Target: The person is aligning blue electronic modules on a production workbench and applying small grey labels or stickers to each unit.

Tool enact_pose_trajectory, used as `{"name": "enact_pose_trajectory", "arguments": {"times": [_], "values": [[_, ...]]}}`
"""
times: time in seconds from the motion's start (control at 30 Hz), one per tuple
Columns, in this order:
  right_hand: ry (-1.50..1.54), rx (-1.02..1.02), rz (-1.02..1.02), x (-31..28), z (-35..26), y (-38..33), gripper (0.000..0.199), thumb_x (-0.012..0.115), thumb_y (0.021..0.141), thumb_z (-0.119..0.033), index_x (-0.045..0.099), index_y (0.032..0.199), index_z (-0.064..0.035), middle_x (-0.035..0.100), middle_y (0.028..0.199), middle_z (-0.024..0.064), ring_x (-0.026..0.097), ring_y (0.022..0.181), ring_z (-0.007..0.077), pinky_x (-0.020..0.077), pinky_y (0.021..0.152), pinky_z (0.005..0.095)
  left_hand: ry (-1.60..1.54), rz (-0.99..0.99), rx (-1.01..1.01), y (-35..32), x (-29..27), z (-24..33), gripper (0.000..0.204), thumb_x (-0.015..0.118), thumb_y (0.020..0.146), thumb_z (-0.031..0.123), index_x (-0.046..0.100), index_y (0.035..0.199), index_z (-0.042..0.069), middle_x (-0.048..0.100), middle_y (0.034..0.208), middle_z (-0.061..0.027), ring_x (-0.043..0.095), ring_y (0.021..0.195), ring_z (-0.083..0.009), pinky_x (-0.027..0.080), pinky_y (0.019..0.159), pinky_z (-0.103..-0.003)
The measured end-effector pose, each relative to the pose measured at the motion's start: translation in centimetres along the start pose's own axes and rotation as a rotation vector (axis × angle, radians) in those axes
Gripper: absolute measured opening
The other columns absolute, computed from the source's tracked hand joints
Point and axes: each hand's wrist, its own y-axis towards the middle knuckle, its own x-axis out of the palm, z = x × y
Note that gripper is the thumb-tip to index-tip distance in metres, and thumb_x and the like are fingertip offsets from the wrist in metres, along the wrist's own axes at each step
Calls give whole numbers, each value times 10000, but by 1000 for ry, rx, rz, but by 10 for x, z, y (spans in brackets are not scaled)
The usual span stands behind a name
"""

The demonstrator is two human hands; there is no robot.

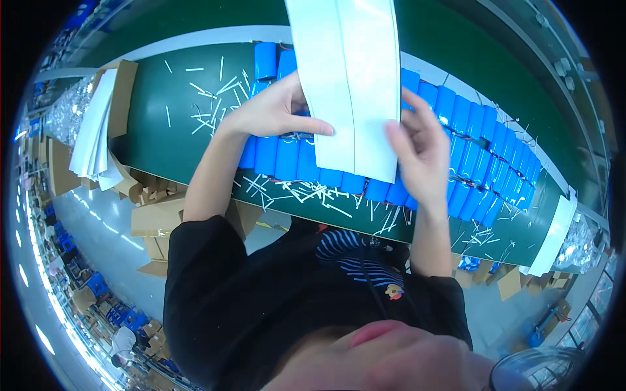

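White sheet (352,85) held aloft, likely light, bendy, easily creased, best taken by both long edges | left hand (277,107) grips the left edge, thumb in front, fingers reaching behind | right hand (424,143) half-curls at the right edge, hold unclear | blue packs (287,156) line the green desk (153,140) beneath

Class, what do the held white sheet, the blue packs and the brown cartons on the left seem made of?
Held white sheet: seemingly paper or thin card, perhaps coated; smooth, with a thin line down it.
Blue packs: probably plastic film outside, since their curved sides shine; insides hidden.
Brown cartons: likely cardboard, matt, with flaps folded out.
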Motion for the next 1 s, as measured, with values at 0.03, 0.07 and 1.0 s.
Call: {"name": "enact_pose_trajectory", "arguments": {"times": [0.03, 0.07, 1.0], "values": [[6, -6, -1, 5, 0, 0, 428, 657, 977, -47, 575, 1389, 31, 739, 1088, 215, 711, 835, 199, 563, 714, 252, -15, 73, -49, 1, 6, 1, 547, 732, 962, 136, 496, 1426, -33, 696, 1239, -253, 733, 1028, -373, 622, 846, -358], [-26, 27, -17, 9, 4, 1, 403, 669, 973, -45, 585, 1358, 38, 750, 1043, 202, 710, 773, 187, 553, 675, 233, -31, 146, -97, 1, 12, 3, 534, 705, 988, 163, 487, 1438, -23, 689, 1252, -254, 726, 1039, -369, 616, 860, -364], [6, -160, -60, 30, 11, -18, 213, 601, 1036, -121, 625, 1142, 62, 706, 747, 120, 577, 540, 143, 449, 517, 239, -7, 120, 11, -5, 33, 3, 757, 470, 1041, 559, 322, 1599, 70, 487, 1523, -220, 544, 1309, -366, 498, 1018, -464]]}}
